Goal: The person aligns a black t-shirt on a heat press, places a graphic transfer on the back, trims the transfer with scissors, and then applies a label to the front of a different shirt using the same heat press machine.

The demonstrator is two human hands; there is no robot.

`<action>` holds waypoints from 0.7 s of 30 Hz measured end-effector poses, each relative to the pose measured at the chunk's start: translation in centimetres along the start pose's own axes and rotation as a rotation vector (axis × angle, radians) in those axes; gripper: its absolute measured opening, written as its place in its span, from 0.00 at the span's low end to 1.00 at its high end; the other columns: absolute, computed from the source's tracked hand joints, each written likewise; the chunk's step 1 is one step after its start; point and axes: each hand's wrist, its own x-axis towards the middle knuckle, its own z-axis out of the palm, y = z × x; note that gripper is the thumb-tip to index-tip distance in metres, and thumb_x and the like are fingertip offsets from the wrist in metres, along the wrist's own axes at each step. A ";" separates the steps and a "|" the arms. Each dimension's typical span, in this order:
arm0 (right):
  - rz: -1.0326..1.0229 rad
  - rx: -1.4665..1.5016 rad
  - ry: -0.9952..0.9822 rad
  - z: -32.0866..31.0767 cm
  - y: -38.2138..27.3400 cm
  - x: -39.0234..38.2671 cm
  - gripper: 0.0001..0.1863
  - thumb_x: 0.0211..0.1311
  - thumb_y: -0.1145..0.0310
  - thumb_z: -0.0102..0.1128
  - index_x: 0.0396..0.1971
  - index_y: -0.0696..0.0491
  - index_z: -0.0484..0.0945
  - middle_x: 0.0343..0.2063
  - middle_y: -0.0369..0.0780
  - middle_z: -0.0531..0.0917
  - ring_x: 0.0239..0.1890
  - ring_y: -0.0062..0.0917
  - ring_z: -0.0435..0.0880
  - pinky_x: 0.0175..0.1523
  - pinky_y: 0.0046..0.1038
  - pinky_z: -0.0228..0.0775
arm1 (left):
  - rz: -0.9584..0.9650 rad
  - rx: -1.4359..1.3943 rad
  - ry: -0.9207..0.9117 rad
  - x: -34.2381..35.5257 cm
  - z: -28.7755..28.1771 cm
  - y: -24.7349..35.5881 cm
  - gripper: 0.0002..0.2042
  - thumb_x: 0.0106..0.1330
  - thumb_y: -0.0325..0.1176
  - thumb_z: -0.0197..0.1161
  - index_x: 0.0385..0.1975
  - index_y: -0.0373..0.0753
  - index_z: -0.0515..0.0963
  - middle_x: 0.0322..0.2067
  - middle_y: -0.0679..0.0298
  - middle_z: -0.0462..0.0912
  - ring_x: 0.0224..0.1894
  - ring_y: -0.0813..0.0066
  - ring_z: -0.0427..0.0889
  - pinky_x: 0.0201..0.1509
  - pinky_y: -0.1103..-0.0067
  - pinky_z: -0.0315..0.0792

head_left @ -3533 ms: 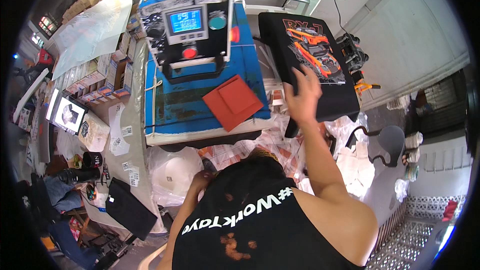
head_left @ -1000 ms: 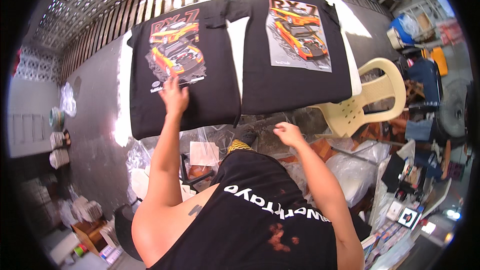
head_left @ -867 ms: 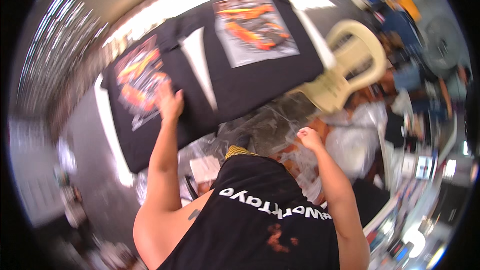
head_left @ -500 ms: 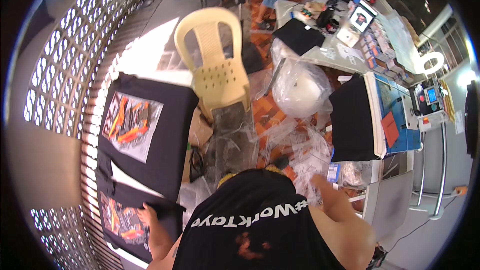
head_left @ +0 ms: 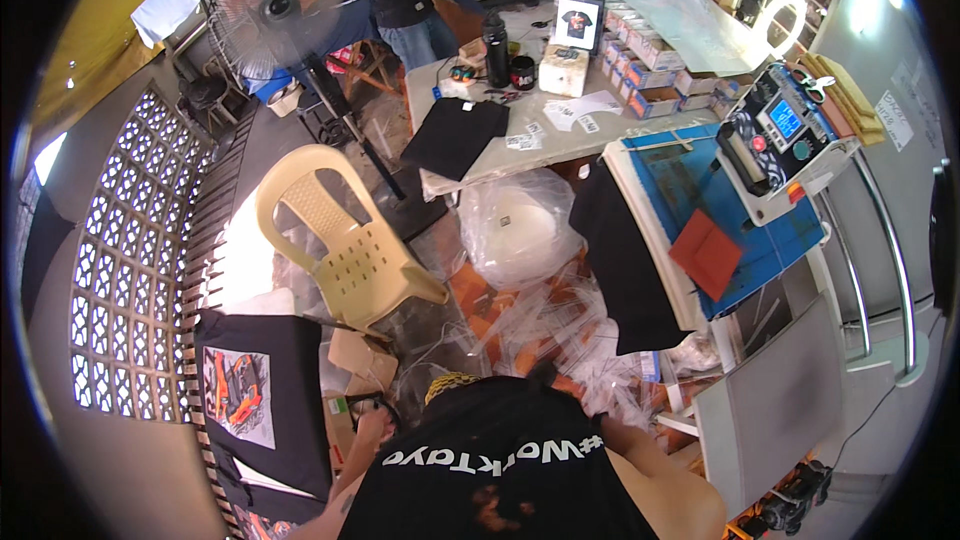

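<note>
My left hand [head_left: 374, 428] is low beside the black loop-shaped thing [head_left: 372, 404] at an open cardboard box [head_left: 338, 420]. Its fingers are too small and dark to read, and whether it grips the loop I cannot tell. A black T-shirt [head_left: 297, 380] with an orange and grey vehicle print [head_left: 238, 395] lies flat just to the left. Part of another print [head_left: 265, 527] shows at the bottom edge. My right arm [head_left: 648, 465] bends in toward my front; the hand itself is hidden beyond my black sleeveless top [head_left: 480, 470].
A cream plastic chair [head_left: 350, 260] stands ahead. Clear plastic wrap [head_left: 520, 230] bulges below the cluttered table [head_left: 440, 180]. At right, a black cloth [head_left: 625, 270] drapes off a blue-topped bench [head_left: 660, 175] with a red pad [head_left: 705, 253] and a control box [head_left: 780, 130]. A fan [head_left: 278, 6] stands far left.
My left hand has left the lower shirt's print and is now beside the box. My right arm has drawn inward. The view has swung, bringing the fan and more of the table into sight.
</note>
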 end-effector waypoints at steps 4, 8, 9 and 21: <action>-0.309 -0.021 0.231 -11.9 -5.9 0.7 0.21 0.65 0.58 0.58 0.53 0.55 0.77 0.46 0.47 0.84 0.46 0.37 0.84 0.52 0.34 0.74 | 0.412 0.345 -0.152 5.2 6.0 13.6 0.11 0.63 0.38 0.57 0.29 0.37 0.81 0.21 0.64 0.80 0.25 0.73 0.81 0.29 0.75 0.74; -0.507 0.406 0.578 -23.6 -14.1 -5.5 0.21 0.63 0.61 0.61 0.53 0.55 0.77 0.42 0.46 0.85 0.44 0.32 0.85 0.51 0.31 0.75 | 0.419 0.260 -0.246 8.3 12.5 20.5 0.10 0.62 0.36 0.58 0.30 0.37 0.82 0.21 0.61 0.81 0.25 0.73 0.82 0.29 0.75 0.73; -0.496 0.501 0.587 -26.0 -16.4 -9.7 0.20 0.62 0.63 0.63 0.52 0.56 0.78 0.39 0.45 0.85 0.43 0.30 0.85 0.51 0.31 0.75 | 0.328 0.243 -0.337 10.0 13.1 20.2 0.10 0.62 0.36 0.58 0.30 0.37 0.82 0.21 0.60 0.81 0.25 0.73 0.81 0.28 0.75 0.73; -0.131 -0.293 2.101 -45.1 -14.8 -28.6 0.11 0.53 0.78 0.63 0.38 0.58 0.79 0.38 0.46 0.81 0.40 0.41 0.79 0.46 0.38 0.72 | 0.163 0.928 -0.841 24.8 20.7 23.5 0.08 0.66 0.34 0.55 0.29 0.39 0.78 0.24 0.64 0.78 0.18 0.73 0.74 0.21 0.74 0.69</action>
